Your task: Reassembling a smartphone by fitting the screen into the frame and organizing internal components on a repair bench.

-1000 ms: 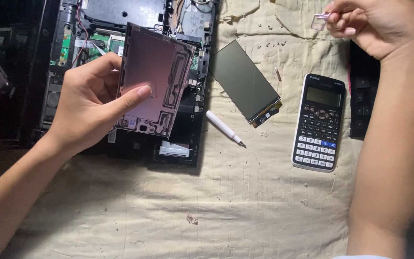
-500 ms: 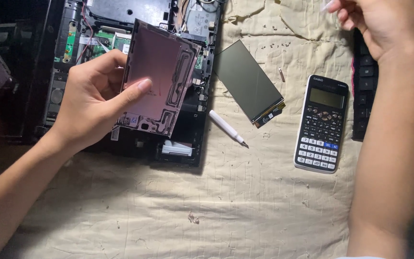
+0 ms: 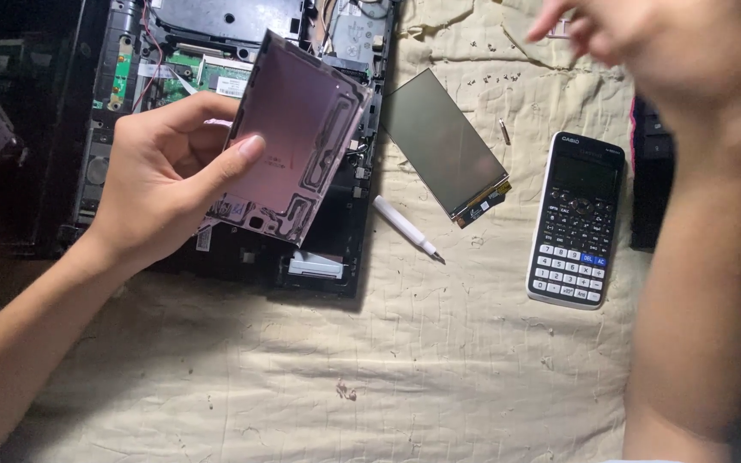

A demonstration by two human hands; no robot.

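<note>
Two hands of mine are in view. My left hand holds a thin pinkish panel, rectangular and tilted, with a raised looping pattern on its face; my thumb lies across its lower left part and my other fingers are curled behind its left edge, so the grip is closed on the panel. It hangs over an opened black laptop base at the upper left of the worktop, whose shell shows a green circuit board, thin red wires near its left side and a small white ribbon connector near its bottom edge.

My right hand is raised at the upper right and blurred. The fingers are drawn together at the tips and something small and pale shows there, but I cannot tell what it is or how firmly it is held.

A cream quilted cloth covers the worktop. On it, just right of the laptop base, lies a dark flat screen panel, turned at an angle, with a small gold-coloured strip at its lower right corner. Below it lies a white pen-shaped tool, tip pointing down-right. A small metal pin rests right of the screen panel. Further right stands a black calculator with a dark display and pale lower keys, apart from the rest.
</note>
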